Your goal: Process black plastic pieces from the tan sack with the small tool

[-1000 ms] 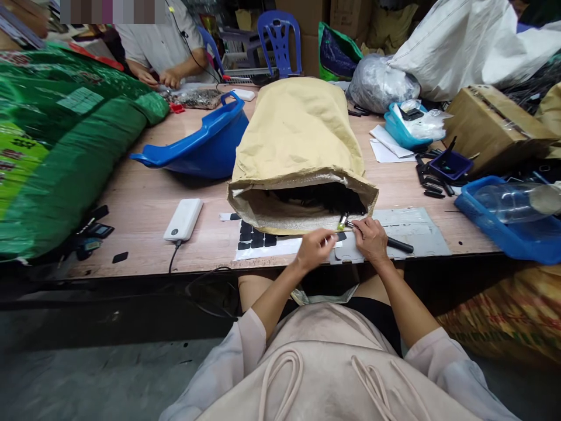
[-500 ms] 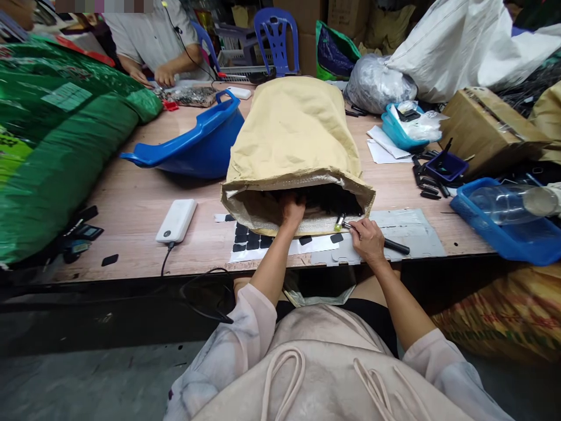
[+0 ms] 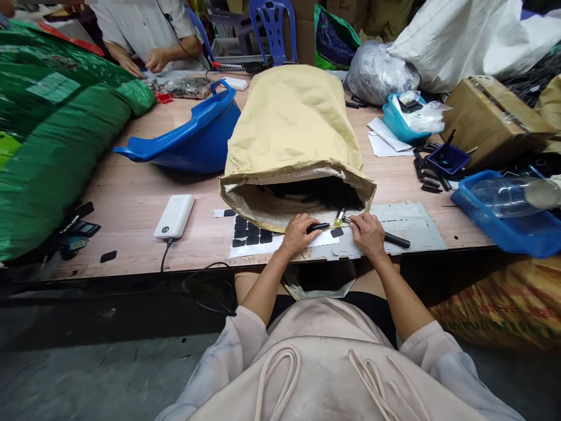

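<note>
**L hand on small blk piece, R hand on tool, at sack mouth**

L hand (image 3: pixel 298 235) has fingers closed round a small blk piece (image 3: pixel 318 227), which sticks out toward the R hand, just below the sack's open mouth. R hand (image 3: pixel 369 235) grips a tool (image 3: pixel 397 240), poss. a small hammer: blk handle out to the right, metal-and-yellow end on the left, nr the sack's lower lip. Hands close but apart.

Tan sack (image 3: pixel 298 117) lies flat on the table (image 3: pixel 114 213), mouth facing the wearer, w/ blk stuff (image 3: pixel 322 192) inside; too dark to tell what. White sheet (image 3: pixel 245 251) partly under the lip, w/ rows of blk square pads (image 3: pixel 253 233); one single pad (image 3: pixel 337 232) sits btwn the hands. Grey board (image 3: pixel 416 225) under/beside R hand.

Left side: white power bank (image 3: pixel 174 216) w/ cable, tilted blue basin (image 3: pixel 188 143), big green bag (image 3: pixel 65 169). Right side: blue tray (image 3: pixel 517 234) w/ clear bottle (image 3: pixel 504 196), cardboard box (image 3: pixel 486 126). Top left, co-worker (image 3: pixel 140 29) in light shirt, hands at the table.
</note>
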The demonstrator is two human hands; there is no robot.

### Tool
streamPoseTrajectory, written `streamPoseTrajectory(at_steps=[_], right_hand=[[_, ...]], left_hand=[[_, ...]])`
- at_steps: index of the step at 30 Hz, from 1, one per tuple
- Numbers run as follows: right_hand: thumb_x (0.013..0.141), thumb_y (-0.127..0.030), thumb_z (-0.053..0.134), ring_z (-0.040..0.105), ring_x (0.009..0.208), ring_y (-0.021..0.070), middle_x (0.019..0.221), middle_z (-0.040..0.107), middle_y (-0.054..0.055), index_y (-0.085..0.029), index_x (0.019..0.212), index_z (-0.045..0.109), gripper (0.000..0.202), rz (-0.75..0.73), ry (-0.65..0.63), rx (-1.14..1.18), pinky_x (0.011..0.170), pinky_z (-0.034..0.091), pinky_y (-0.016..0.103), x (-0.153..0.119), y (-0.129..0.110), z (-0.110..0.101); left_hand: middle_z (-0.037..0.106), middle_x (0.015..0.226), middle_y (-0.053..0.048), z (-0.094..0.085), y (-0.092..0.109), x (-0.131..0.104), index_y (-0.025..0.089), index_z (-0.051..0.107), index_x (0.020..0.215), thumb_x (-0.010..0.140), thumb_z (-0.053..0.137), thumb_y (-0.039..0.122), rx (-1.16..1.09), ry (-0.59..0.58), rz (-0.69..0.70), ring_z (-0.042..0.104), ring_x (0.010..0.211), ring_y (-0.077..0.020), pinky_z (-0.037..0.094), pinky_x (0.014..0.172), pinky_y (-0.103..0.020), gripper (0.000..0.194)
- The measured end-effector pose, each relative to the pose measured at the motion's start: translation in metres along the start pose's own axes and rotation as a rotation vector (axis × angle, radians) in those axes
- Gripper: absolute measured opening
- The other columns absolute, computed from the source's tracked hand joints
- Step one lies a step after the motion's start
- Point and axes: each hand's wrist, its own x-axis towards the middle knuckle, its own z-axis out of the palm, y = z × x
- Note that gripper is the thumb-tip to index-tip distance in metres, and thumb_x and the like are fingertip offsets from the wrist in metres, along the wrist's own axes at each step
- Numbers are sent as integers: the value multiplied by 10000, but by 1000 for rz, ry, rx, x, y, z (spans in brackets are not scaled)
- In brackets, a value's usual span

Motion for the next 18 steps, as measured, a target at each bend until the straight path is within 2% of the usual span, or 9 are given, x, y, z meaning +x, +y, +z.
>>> streamPoseTrajectory(at_steps=[7,10,13,18], right_hand=[[1018,-262,489,564,898,237,961,659,83,-228,1136,742,281,-20,-1,45,823,480,355,2,-2,-7],[1052,-309,444,617,956,226,1025,661,85,-237,1216,712,322,-3,22,172,832,516,330,-1,-19,-18],[1073,-342,418,658,1014,215,1093,677,88,-255,1296,680,355,12,-11,318,884,545,320,-8,-42,-26],[1067,-319,431,676,1006,214,1076,698,83,-264,1336,675,367,35,-96,440,923,563,342,-17,-65,-21]], left_hand=[[715,944,-42,-1,-4,3,213,785,999,832,834,290,-67,-19,-34,634,945,-234,508,867,-360,190],[710,921,-35,0,-6,4,224,805,980,814,851,303,-99,-20,-49,636,932,-225,511,857,-352,190],[699,889,-31,2,-8,4,234,823,964,802,859,316,-123,-13,-77,636,917,-216,516,855,-343,184],[697,866,-28,7,-9,6,257,842,957,783,875,311,-115,-6,-131,629,903,-209,508,824,-325,185]])
